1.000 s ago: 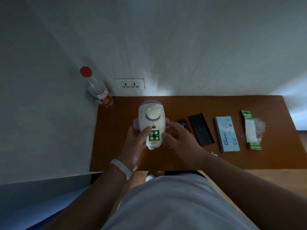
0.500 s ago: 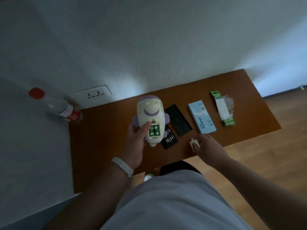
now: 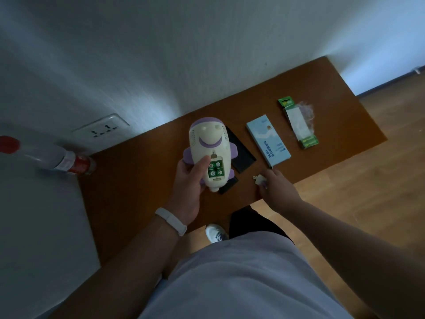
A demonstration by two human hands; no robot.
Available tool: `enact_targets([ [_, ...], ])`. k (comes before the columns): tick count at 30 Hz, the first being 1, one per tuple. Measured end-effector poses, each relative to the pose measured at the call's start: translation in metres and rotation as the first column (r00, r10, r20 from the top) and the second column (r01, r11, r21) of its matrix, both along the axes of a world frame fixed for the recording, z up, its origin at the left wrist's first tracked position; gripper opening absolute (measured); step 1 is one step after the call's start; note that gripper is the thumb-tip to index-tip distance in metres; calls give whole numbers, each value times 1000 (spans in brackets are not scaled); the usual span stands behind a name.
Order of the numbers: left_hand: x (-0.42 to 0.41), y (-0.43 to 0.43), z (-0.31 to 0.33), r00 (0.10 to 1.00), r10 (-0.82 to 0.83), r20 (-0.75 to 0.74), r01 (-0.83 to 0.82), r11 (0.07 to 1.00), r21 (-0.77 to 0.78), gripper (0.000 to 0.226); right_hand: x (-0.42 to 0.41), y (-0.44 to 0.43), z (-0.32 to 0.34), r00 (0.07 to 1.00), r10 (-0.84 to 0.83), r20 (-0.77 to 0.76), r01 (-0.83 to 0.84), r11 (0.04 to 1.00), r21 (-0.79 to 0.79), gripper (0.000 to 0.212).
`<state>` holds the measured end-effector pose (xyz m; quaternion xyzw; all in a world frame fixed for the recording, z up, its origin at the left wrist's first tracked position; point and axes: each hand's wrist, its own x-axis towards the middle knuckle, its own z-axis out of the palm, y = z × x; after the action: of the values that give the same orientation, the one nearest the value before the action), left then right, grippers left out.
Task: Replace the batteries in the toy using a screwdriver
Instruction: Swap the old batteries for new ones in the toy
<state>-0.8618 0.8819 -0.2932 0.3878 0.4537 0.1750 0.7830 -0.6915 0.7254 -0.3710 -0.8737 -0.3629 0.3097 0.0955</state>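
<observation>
The left hand (image 3: 188,181) grips the toy (image 3: 209,146), thumb beside its exposed batteries (image 3: 215,169), while the right hand (image 3: 278,192) pinches the small white cover (image 3: 257,180) on the table (image 3: 138,180).

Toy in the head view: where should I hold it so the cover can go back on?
Grip the toy round its tapered lower body from the back, as the left hand does, thumb beside the open battery bay. The wings block a higher hold, and this leaves the bay facing you, clear for the battery cover in the right hand.
</observation>
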Motion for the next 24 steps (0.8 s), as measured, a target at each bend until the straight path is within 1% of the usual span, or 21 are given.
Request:
enact_targets([
  [4, -1, -1, 0, 1000, 1, 11, -1, 1000, 4, 63, -1, 1, 3, 999, -29, -21, 30, 999, 29, 15],
  [6, -4, -1, 1, 1000, 2, 18, -2, 1000, 19, 67, -2, 2, 9, 998, -54, -42, 54, 998, 13, 11],
  [9, -9, -1, 3, 999, 17, 31, -18, 999, 46, 68, -6, 4, 22, 995, -73, -72, 75, 996, 37, 11],
  [12, -17, 0, 8, 998, 34, 53, -38, 996, 82, 71, -13, 11, 42, 985, -78, -157, 98, 987, 126, 8],
  [15, -27, 0, 17, 996, 50, 73, -59, 991, 124, 79, -22, 22, 70, 967, -61, -248, 117, 969, 219, 9],
  [20, -49, 0, 30, 990, 118, 76, -129, 977, 167, 85, -41, 43, 120, 920, -10, -392, 171, 910, 379, 2],
  [21, -53, 1, 33, 987, 140, 82, -153, 973, 172, 82, -46, 47, 130, 908, 6, -419, 184, 892, 413, 5],
  [24, -67, 1, 43, 971, 207, 123, -226, 958, 174, 62, -60, 56, 162, 876, 77, -476, 192, 850, 491, 8],
])
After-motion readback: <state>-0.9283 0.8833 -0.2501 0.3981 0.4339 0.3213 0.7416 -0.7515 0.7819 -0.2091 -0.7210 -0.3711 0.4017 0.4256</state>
